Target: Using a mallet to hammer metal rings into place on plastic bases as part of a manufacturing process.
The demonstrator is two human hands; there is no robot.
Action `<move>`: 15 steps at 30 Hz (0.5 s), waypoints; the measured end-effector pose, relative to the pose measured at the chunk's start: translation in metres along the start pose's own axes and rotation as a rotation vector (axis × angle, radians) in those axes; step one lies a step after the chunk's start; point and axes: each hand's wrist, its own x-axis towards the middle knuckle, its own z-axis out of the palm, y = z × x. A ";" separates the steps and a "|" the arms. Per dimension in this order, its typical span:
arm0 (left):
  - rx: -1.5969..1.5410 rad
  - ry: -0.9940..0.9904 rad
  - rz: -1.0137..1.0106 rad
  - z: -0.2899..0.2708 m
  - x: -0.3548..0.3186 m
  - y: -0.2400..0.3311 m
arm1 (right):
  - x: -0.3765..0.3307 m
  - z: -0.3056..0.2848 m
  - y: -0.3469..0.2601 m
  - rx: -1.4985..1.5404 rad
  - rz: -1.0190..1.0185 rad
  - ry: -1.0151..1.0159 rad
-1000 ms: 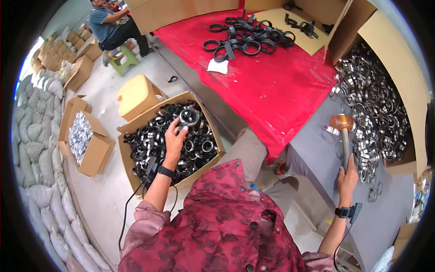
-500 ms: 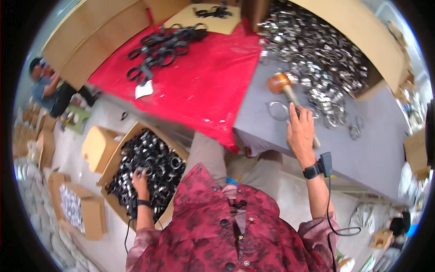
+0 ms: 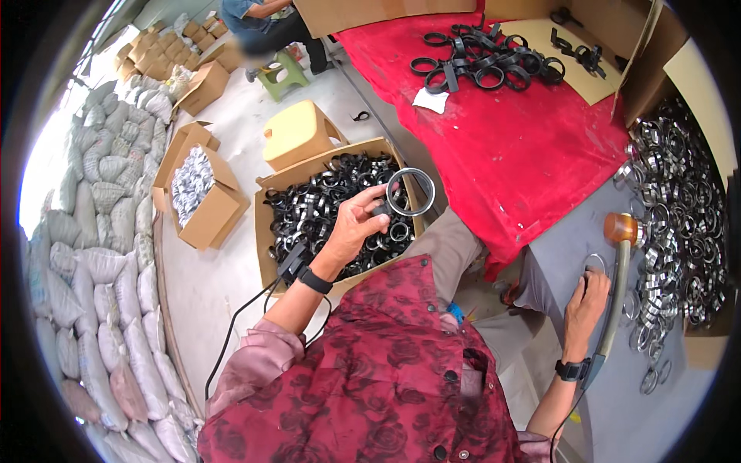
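My left hand (image 3: 356,225) is raised above the near edge of an open cardboard box (image 3: 263,231) heaped with black ring clamps (image 3: 309,204). Its thumb and fingers grip one ring clamp (image 3: 430,202), a black band with a bright metal lining, held up so its round opening shows. Over the grey tabletop (image 3: 556,239) at the right, my right hand (image 3: 585,312) has its fingers curled on the near edge of a thin metal ring (image 3: 594,259). Just right of that hand lies a mallet (image 3: 620,229) with an amber head and a long pale handle.
Silvery metal rings (image 3: 679,208) pile up at the far right. On the red cloth (image 3: 525,147) lie several black clamps (image 3: 488,58) and a white scrap (image 3: 430,100). Left stand a yellow stool (image 3: 297,131), a carton (image 3: 220,212) and stacked sacks (image 3: 108,309). Another person (image 3: 262,27) sits behind.
My left hand has come up out of the box with a ring clamp. My right hand has moved off the mallet handle to the metal ring. The view has swung left.
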 end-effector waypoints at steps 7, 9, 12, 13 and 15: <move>0.051 0.027 -0.030 0.015 -0.016 0.014 | -0.002 -0.003 -0.001 0.027 -0.023 0.015; 0.069 0.010 -0.022 0.014 -0.018 0.015 | -0.001 -0.002 0.000 0.039 -0.019 0.009; 0.114 0.129 -0.069 0.009 -0.020 0.010 | -0.001 0.001 0.003 0.046 -0.011 0.012; 0.160 0.142 -0.039 0.006 -0.014 0.009 | -0.001 -0.003 0.004 0.037 -0.004 0.025; 0.261 0.235 -0.032 -0.042 -0.029 -0.002 | -0.001 -0.002 0.000 0.056 -0.028 0.048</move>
